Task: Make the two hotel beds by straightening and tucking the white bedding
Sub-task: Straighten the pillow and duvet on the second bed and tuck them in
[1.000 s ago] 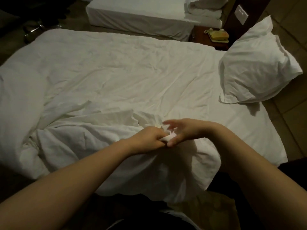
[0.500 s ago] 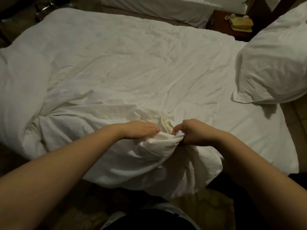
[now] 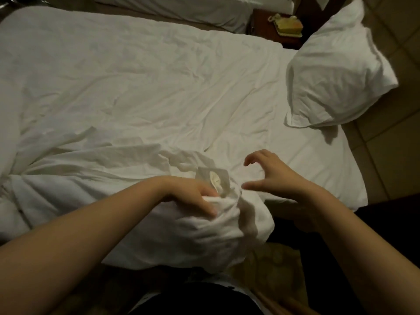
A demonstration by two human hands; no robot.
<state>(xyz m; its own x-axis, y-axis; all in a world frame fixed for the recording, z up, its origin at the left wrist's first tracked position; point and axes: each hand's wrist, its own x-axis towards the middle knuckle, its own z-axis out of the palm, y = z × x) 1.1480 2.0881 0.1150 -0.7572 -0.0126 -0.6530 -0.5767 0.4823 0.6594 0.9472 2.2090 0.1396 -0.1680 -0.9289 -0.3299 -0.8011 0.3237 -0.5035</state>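
Note:
A wrinkled white duvet (image 3: 136,92) covers the near bed, bunched into a thick wad (image 3: 204,237) at the near edge. My left hand (image 3: 193,194) grips the top of that wad, fingers curled into the cloth beside a small fabric tag (image 3: 213,178). Just right of the tag, my right hand (image 3: 270,176) hovers with fingers spread and loosely bent, holding nothing. A white pillow (image 3: 336,76) leans at the head of the bed on the right. The second bed (image 3: 193,7) shows at the top edge.
A dark nightstand (image 3: 270,32) with a yellowish telephone (image 3: 288,26) stands between the beds. Tan padded wall panels (image 3: 397,123) run along the right. Patterned carpet (image 3: 272,262) and my dark clothing lie below the bed edge.
My right hand has let go of the bunched duvet corner and lifted away to the right, fingers opening. My left hand now holds the wad alone. The view has tilted slightly.

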